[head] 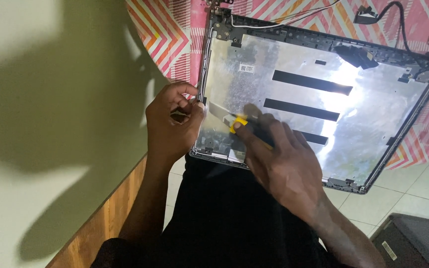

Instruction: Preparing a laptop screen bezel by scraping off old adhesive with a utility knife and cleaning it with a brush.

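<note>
Carrier: pale tiled floor (pixel 403 191). Pink zigzag-patterned cloth (pixel 175 34) spread on it, beyond both hands. Silver-lined laptop lid panel (pixel 373 114) lies on the cloth, near edge overhanging toward the lap, directly under the hands.
</note>
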